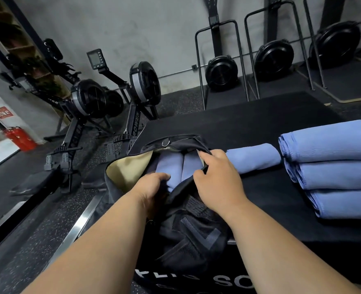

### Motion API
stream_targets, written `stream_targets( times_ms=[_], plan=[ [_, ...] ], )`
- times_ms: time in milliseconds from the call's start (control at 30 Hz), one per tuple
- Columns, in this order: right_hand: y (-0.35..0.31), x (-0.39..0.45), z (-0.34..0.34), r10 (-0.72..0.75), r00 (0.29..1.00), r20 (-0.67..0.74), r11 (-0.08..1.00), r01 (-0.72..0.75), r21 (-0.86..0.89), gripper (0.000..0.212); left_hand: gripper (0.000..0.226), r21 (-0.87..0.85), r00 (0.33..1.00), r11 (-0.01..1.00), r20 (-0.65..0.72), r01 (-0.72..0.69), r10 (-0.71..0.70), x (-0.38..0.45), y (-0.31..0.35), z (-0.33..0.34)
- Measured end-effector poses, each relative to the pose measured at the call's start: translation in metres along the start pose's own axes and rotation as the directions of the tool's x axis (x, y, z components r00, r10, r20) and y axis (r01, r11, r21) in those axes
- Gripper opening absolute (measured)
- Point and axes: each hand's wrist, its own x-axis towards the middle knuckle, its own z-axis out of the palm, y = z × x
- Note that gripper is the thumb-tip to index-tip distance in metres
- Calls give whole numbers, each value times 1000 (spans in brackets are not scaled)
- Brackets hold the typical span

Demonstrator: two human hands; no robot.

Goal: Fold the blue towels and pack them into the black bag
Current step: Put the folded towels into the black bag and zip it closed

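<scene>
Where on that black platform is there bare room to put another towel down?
The far part of the black platform, beyond the bag and the rolled towel, is bare. The right side is crowded with a stack of folded towels, and both hands fill the bag's mouth.

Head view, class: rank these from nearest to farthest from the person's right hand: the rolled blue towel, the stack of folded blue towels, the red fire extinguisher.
From the right hand:
1. Rolled blue towel, just right of it.
2. Stack of folded blue towels, further right.
3. Red fire extinguisher, far left on the floor.
</scene>
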Motion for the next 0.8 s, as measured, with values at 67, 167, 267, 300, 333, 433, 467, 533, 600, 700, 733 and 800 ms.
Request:
stream_targets(
  times_ms=[67,167,267,300,333,433,467,533,600,700,733,800],
  plan=[
    [1,1,-1,0,1000,5,1000,0,4,47,9,-1,1000,1000,8,29,-29,6,0,1],
    [2,2,-2,-1,1000,-1,1000,1,4,40,26,-130,999,991,35,8,-4,13,6,2],
    [3,2,-3,1,1000,-2,1000,-1,0,36,31,-194,999,981,16,-25,28,22,5,2],
    [3,2,-4,0,1000,-4,1000,0,0,36,31,-191,1000,982,20,-8,12,23,2,2],
    [3,2,-4,-1,1000,-4,1000,1,4,36,32,-188,1000,982,25,20,-15,23,-2,2],
    [4,2,-7,-7,1000,3,1000,6,27,44,37,-137,996,987,36,85,-81,19,-2,3],
    [4,2,-7,-9,1000,0,1000,9,29,45,37,-123,997,989,28,76,-73,19,0,3],
    [5,3,-7,-11,1000,-9,1000,12,29,43,35,-88,998,994,24,62,-60,20,1,3],
    [4,2,-8,-10,1000,-11,999,10,34,46,33,-117,998,992,42,52,-47,20,2,3],
    [5,1,-8,-16,1000,1,998,16,55,56,21,-196,999,980,35,-27,35,23,3,5],
    [6,1,-8,-19,1000,-6,998,19,53,55,20,-190,999,981,30,-32,39,24,3,6],
    [7,1,-7,-21,1000,-17,999,22,40,51,28,-121,999,992,35,30,-26,25,-1,7]
  ],
)
